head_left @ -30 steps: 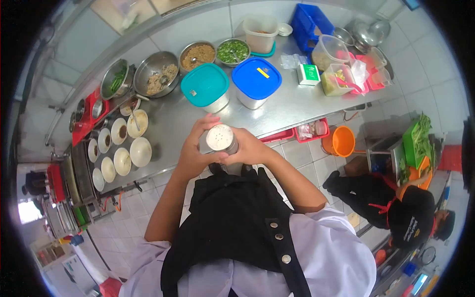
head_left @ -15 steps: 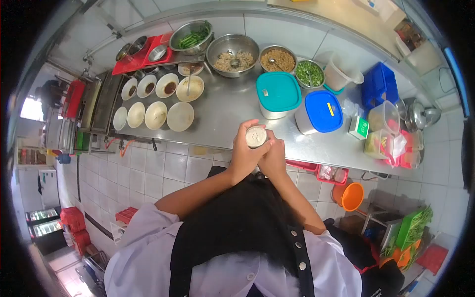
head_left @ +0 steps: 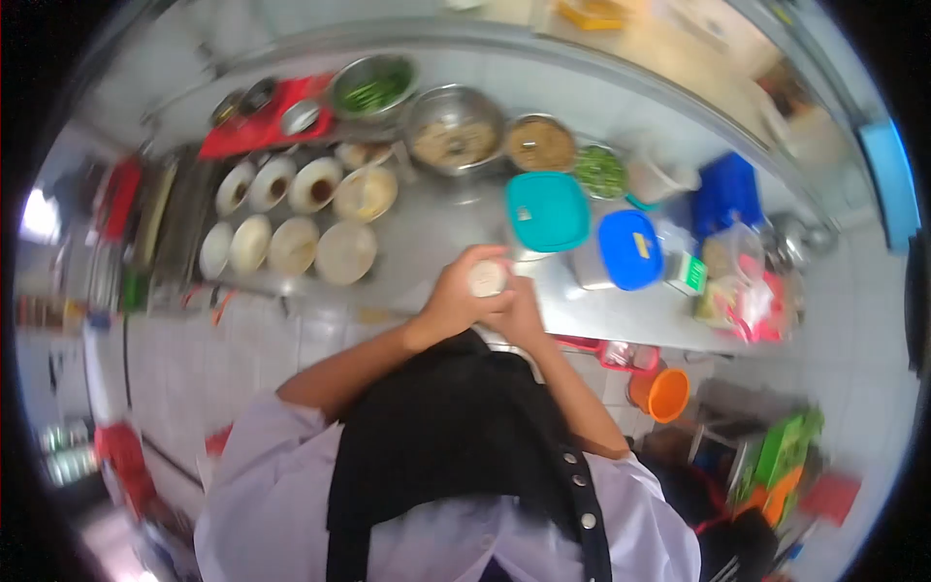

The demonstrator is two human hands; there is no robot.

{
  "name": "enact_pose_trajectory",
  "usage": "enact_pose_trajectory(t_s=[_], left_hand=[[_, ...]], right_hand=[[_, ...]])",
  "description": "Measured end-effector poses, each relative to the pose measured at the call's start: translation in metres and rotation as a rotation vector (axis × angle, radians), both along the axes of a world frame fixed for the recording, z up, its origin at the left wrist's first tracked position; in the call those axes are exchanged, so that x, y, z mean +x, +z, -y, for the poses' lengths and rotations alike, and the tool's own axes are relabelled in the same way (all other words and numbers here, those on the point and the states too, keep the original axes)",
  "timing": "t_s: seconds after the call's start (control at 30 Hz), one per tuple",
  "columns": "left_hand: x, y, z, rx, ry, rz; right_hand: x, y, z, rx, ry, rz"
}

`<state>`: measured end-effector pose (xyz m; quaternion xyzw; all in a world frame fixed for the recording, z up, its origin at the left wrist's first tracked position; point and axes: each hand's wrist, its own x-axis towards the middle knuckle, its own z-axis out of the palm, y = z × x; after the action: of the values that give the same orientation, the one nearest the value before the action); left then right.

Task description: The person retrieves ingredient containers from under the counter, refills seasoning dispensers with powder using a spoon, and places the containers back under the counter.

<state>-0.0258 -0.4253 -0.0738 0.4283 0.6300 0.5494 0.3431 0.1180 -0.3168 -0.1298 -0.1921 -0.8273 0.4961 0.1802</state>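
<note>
Both of my hands meet in front of my apron, at the counter's front edge. My left hand point(head_left: 452, 297) is closed around a small round container point(head_left: 487, 278) whose top shows a pale, whitish filling. From the other side, my right hand point(head_left: 518, 308) is closed against the same container, its fingers partly hidden. Just beyond my hands on the steel counter point(head_left: 432, 218) stands a tub with a teal lid point(head_left: 548, 211), and right of it a tub with a blue lid point(head_left: 630, 250). Motion blurs the view.
Two rows of white bowls point(head_left: 346, 252), some with dark sauce, stand at left. Along the wall are steel bowls of green vegetables point(head_left: 373, 89), pale food point(head_left: 454, 136), brown crumbly food point(head_left: 540, 145) and chopped greens point(head_left: 601, 173). An orange bucket point(head_left: 667, 395) sits below the counter.
My view has shifted, so the counter's items appear lower and mostly further left, and the picture is blurrier. Both hands stay around the small container.
</note>
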Motion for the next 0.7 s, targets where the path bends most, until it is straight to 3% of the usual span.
enact_pose_trajectory(t_s=[0.07,0.1,0.17,0.33,0.37,0.47,0.5,0.63,0.7], left_hand=[[0.008,-0.013,-0.009,-0.052,0.169,-0.011],[0.007,-0.013,-0.01,-0.095,0.241,-0.015],[0.004,-0.012,-0.012,0.062,0.295,0.095],[-0.045,-0.021,0.003,0.029,-0.152,0.132],[-0.055,-0.017,0.004,-0.013,-0.198,0.147],[-0.079,0.022,0.001,-0.117,-0.329,-0.431],[-0.084,0.025,0.002,-0.137,-0.349,-0.466],[-0.087,0.049,-0.005,-0.428,-0.431,-0.562],[-0.084,0.031,-0.007,-0.497,-0.348,-0.579]], right_hand=[[-0.014,0.004,0.016,0.202,-0.152,0.134],[-0.018,-0.001,0.023,0.205,-0.213,0.132],[-0.017,-0.006,0.021,0.155,-0.292,0.105],[-0.018,-0.004,0.001,-0.287,-0.145,-0.049],[-0.016,-0.01,-0.002,-0.222,-0.103,-0.025],[-0.017,-0.016,-0.003,0.112,-0.075,0.103],[-0.019,-0.017,-0.001,0.153,-0.098,0.021],[-0.034,-0.015,0.002,0.173,-0.021,0.186],[-0.042,-0.018,0.012,0.159,-0.045,0.23]])
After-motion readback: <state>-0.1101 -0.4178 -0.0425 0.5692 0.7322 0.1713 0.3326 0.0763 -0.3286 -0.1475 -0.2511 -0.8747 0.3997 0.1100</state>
